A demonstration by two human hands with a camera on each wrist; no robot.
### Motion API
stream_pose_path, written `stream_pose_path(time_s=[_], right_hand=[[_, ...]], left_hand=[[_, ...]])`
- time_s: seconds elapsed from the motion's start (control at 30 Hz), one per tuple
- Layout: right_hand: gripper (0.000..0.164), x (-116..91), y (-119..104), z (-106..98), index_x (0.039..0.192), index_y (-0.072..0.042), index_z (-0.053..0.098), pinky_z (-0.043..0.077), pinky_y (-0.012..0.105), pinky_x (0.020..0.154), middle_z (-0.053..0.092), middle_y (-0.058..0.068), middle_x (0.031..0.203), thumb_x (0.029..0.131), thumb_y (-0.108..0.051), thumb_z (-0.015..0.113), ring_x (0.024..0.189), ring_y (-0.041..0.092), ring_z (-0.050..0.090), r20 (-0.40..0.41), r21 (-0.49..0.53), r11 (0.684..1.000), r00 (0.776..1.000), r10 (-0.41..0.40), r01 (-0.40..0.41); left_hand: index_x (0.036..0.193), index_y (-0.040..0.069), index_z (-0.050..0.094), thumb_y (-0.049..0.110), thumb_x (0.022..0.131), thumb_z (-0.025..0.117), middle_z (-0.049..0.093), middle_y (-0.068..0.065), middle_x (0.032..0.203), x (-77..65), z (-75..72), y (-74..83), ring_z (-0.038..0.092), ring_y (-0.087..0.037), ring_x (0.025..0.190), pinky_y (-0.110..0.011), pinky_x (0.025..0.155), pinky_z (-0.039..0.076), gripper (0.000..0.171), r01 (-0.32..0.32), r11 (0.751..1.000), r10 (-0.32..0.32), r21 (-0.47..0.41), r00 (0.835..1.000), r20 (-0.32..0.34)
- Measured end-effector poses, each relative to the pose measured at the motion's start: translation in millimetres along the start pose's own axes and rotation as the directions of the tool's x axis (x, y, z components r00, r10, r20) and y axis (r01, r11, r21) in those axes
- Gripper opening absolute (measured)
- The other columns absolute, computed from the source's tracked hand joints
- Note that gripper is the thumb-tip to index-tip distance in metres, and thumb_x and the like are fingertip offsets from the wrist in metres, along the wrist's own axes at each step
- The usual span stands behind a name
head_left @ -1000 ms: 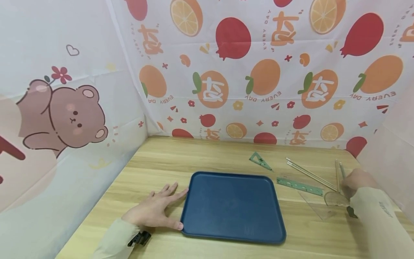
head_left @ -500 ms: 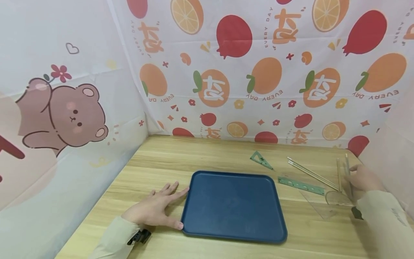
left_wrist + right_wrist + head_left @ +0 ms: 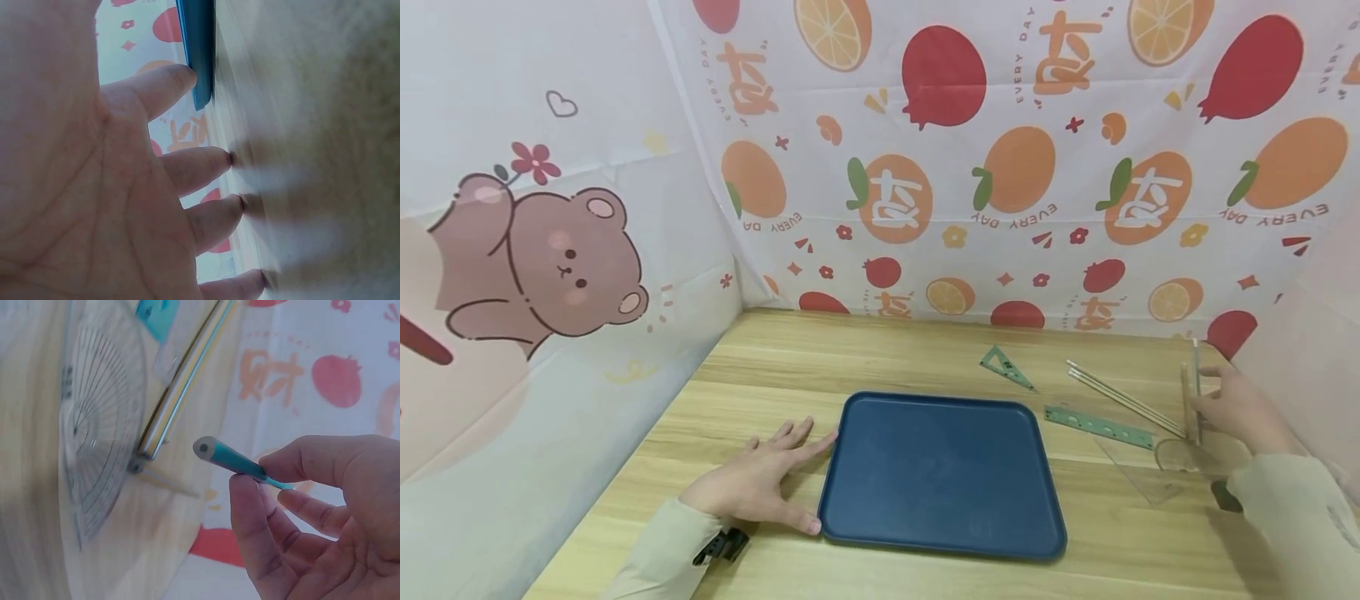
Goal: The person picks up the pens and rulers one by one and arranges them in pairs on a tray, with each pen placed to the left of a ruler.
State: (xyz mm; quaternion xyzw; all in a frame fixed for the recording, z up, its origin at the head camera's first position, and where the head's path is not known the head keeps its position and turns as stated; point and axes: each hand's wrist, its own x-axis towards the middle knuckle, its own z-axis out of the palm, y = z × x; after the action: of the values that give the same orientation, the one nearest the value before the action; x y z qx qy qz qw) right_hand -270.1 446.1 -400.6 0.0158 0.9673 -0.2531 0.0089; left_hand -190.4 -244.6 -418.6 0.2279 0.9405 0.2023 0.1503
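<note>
My right hand (image 3: 1243, 410) pinches a teal pencil (image 3: 234, 459) between thumb and fingers. In the right wrist view its flat end, with a dark core, points toward the clear protractor (image 3: 109, 425). The head view shows this pencil upright beside another pencil (image 3: 1186, 404) on the table. My left hand (image 3: 756, 483) lies with fingers spread at the left side of a blue tray (image 3: 943, 550). Its thumb and index finger touch the tray's edge, while the other fingertips (image 3: 222, 156) rest on or close to the wooden table.
Several more pencils (image 3: 1123, 402) lie slanting right of the tray. Nearby are a green ruler (image 3: 1099, 426), a small green set square (image 3: 1017, 375) and a clear set square (image 3: 1138, 479). Printed cloth walls (image 3: 955, 192) enclose the table at back and sides.
My right hand has moved away from me and slightly right, drawing the teal pencil away from the protractor and the other pencil. The left hand and tray stay in place.
</note>
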Motion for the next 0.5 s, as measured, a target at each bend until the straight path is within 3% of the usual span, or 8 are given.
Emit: stream_pose_path(time_s=[0.2, 0.5], right_hand=[[0.072, -10, -18, 4, 0.149, 0.029, 0.023, 0.065, 0.039, 0.068, 0.072, 0.039, 0.101, 0.096, -0.004, 0.060, 0.079, 0.031, 0.078, -0.022, 0.060, 0.998, 0.999, -0.025, 0.026], [0.079, -28, -55, 16, 0.158, 0.023, 0.013, 0.065, 0.031, 0.070, 0.070, 0.037, 0.113, 0.105, -0.009, 0.061, 0.075, 0.016, 0.077, 0.035, 0.227, 0.973, 0.999, -0.033, 0.024]], left_hand=[[0.171, 0.033, 0.031, 0.077, 0.071, 0.086, 0.020, -0.025, 0.178, -1.5, 1.9, -1.3, 0.016, -0.056, 0.163, -0.091, 0.114, 0.015, 0.122, -0.008, 1.000, 0.008, 0.011, 1.000, -0.007], [0.171, 0.032, 0.032, 0.077, 0.072, 0.085, 0.021, -0.026, 0.177, -0.5, 1.4, -1.7, 0.018, -0.058, 0.162, -0.091, 0.114, 0.015, 0.121, -0.016, 1.000, 0.017, 0.019, 1.000, -0.019]])
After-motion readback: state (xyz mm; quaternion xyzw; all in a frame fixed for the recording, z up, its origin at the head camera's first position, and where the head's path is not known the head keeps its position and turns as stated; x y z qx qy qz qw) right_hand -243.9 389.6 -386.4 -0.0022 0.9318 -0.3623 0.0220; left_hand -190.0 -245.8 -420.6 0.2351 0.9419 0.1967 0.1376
